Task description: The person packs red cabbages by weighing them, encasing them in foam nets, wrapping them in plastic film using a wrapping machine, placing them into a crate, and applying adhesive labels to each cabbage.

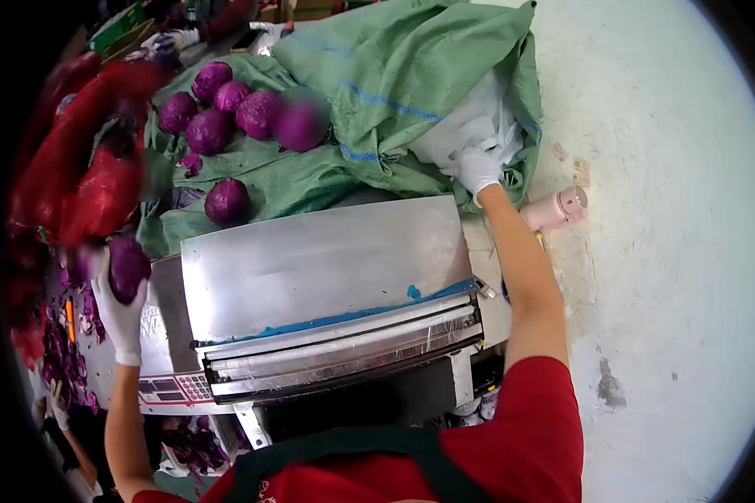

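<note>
My left hand, in a white glove, grips a red cabbage at the left, above the scale with its keypad. At the upper right, my gloved right hand reaches into the mouth of a green woven sack. Its fingers are closed at the edge of crumpled white sheet material inside; the folds partly hide the fingertips. Between my arms stands a film-wrapping machine with a steel top plate and a roll of clear film.
Several red cabbages lie on the green sack cloth, one nearer the machine. Red mesh sacks are piled at left. A pink cylinder lies by my right forearm, beside the pale wall. Another person's gloved hand shows at lower left.
</note>
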`<state>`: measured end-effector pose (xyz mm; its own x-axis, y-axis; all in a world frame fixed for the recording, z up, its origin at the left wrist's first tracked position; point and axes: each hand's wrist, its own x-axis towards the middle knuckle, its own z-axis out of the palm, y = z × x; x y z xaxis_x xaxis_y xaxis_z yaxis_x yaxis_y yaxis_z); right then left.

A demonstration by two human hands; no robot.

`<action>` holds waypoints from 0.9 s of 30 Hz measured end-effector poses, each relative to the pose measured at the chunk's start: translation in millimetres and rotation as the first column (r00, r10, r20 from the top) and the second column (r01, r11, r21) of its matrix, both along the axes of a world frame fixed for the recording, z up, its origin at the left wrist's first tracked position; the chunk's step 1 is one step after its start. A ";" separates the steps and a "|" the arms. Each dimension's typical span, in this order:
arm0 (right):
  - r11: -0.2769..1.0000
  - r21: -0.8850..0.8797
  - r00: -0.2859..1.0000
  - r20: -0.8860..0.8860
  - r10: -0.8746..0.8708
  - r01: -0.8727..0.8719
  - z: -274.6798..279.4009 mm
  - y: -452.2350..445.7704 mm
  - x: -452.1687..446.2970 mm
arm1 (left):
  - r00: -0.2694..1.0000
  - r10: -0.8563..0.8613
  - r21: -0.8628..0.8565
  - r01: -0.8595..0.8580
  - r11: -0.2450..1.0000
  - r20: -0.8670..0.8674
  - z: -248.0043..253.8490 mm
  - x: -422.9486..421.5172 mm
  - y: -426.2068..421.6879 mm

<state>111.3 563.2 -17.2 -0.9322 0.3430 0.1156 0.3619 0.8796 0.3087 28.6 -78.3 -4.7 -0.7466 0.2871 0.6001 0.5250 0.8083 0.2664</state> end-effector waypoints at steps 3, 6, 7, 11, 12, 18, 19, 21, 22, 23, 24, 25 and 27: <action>0.927 0.358 0.972 0.235 0.024 -0.109 -31.5 18.1 -11.1 | 0.998 0.043 -0.009 -0.043 0.999 -0.040 -33.6 32.9 -38.1; 0.976 0.207 0.991 -0.126 -0.040 0.066 -62.5 56.1 -21.8 | 0.990 0.126 -0.077 -0.132 0.988 -0.070 -52.0 56.9 -44.9; 0.998 -0.059 0.983 -0.179 -0.036 0.026 -67.1 69.2 -27.5 | 0.989 0.122 -0.110 -0.131 0.985 -0.085 -50.1 64.3 -42.5; 0.835 -0.448 0.784 -0.620 -0.034 -0.319 74.4 -40.5 25.4 | 0.987 0.153 -0.235 -0.160 0.959 -0.046 -52.5 83.3 -49.1; 0.733 -0.497 0.716 -0.698 -0.019 -0.464 101.4 -69.3 38.7 | 0.984 0.169 -0.256 -0.180 0.950 -0.065 -46.0 89.1 -47.0; 0.155 -0.843 0.853 -0.489 0.182 -0.516 143.4 -236.5 124.9 | 0.961 -0.246 0.637 0.113 0.762 0.124 34.6 162.4 71.0; 0.094 -0.891 0.874 -0.408 0.266 -0.444 124.8 -257.5 133.4 | 0.897 -0.386 0.731 0.116 0.673 0.213 50.8 188.5 103.7; 0.022 -0.929 0.846 -0.327 0.422 -0.370 101.9 -294.7 150.8 | 0.767 -0.556 0.806 0.087 0.585 0.321 62.2 227.6 150.3; 0.063 -0.869 0.772 -0.401 0.494 -0.491 96.6 -304.4 156.1 | 0.720 -0.593 0.830 0.042 0.556 0.361 59.0 237.9 163.8; 0.041 -0.869 0.749 -0.401 0.527 -0.494 93.4 -308.7 161.2 | 0.612 -0.645 0.866 -0.143 0.479 0.457 58.0 249.1 169.4; -0.214 -0.969 0.928 -0.189 0.322 -0.123 91.3 -308.2 166.9 | 0.636 -0.623 0.867 -0.159 0.472 0.456 53.2 256.0 166.6; -0.496 -0.841 0.973 0.137 0.186 0.213 87.5 -303.6 169.7 | 0.650 -0.636 0.907 -0.248 0.340 0.416 48.1 261.2 164.4; -0.529 -0.828 0.943 0.002 0.332 0.188 69.2 -301.9 171.2 | 0.683 -0.629 0.924 -0.337 0.180 0.371 48.0 272.8 163.0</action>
<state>282.5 261.4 51.9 -0.8463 -0.4009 -0.3507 0.4224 -0.1039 -0.9004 301.3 84.7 43.3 -0.9956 0.0677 -0.0653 -0.0865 -0.3866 0.9182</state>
